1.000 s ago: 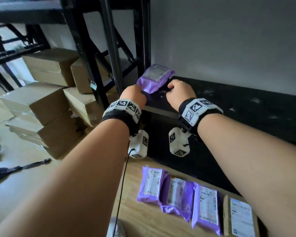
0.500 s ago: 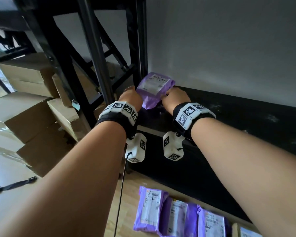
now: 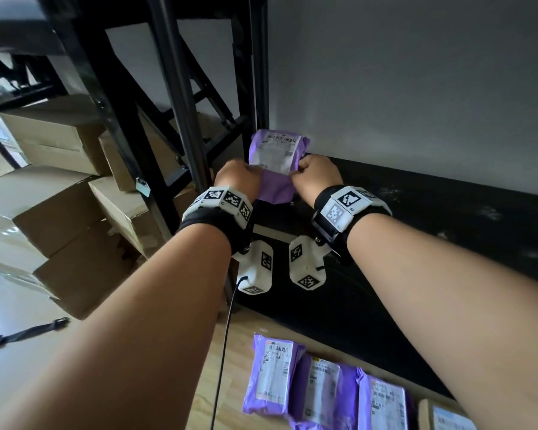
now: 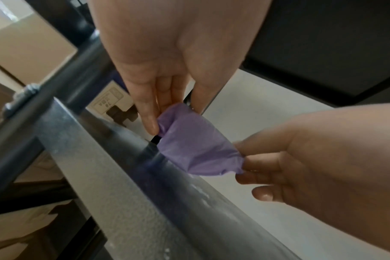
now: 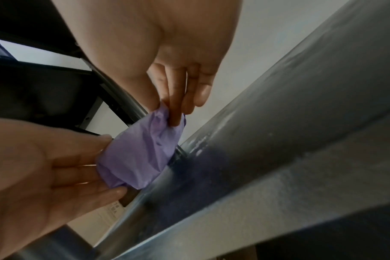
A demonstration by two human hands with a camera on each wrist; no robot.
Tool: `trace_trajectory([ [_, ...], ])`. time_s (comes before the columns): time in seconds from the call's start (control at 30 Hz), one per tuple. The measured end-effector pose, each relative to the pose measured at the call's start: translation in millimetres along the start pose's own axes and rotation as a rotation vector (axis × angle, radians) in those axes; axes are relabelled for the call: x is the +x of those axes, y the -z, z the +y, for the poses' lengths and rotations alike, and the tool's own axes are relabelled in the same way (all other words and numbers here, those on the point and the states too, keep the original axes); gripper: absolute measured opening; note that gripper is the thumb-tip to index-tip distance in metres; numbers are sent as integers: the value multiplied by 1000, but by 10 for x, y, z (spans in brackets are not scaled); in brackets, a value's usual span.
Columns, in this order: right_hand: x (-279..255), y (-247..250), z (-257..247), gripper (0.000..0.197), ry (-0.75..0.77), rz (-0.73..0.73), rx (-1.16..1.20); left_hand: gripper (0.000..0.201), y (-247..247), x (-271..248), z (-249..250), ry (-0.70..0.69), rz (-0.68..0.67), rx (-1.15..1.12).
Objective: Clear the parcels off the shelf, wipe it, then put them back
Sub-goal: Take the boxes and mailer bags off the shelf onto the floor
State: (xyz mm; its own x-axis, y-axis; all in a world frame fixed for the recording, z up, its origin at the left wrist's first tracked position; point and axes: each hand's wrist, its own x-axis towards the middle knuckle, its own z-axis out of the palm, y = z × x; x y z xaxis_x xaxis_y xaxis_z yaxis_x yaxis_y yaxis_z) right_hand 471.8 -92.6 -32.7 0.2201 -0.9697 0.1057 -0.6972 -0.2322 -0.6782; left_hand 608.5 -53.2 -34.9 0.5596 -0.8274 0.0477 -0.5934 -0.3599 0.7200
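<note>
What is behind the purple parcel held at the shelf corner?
Behind the purple parcel stand the black corner post and the grey wall. The shelf surface directly behind and beneath it is covered by the parcel and both hands.

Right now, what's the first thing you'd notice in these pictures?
The purple parcel stands out first: it is propped up in the back left corner of the black shelf, with the left hand and right hand each pinching one of its lower corners. Next you'd spot more purple parcels lying in a row on the wooden floor below, and brown cardboard boxes piled to the left.
</note>
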Motion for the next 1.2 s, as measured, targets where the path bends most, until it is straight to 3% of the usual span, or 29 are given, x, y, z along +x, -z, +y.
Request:
trace_trajectory([
  [0.13, -273, 102, -44, 19, -32, 19, 111, 9, 168, -327, 11, -32, -16, -83],
  [0.27, -611, 168, -83, 37, -128, -18, 201, 18, 279, -666, -60, -13, -23, -76],
  [0.57, -1385, -131, 19, 32, -133, -139, 222, 18, 395, -1276, -481, -37, -88, 93],
  [0.9, -1795, -815, 269, 12, -116, -311, 66, 4, 243, -1602, -1285, 129, -175, 246],
  [1.1, -1963, -1380, 608, 6, -117, -426, -35, 24, -195, -1686, -2001, 283, -287, 262],
  [1.2, -1992, -1713, 830, 17, -170, -477, -67, 27, -462, -1694, -2333, 357, -326, 240],
])
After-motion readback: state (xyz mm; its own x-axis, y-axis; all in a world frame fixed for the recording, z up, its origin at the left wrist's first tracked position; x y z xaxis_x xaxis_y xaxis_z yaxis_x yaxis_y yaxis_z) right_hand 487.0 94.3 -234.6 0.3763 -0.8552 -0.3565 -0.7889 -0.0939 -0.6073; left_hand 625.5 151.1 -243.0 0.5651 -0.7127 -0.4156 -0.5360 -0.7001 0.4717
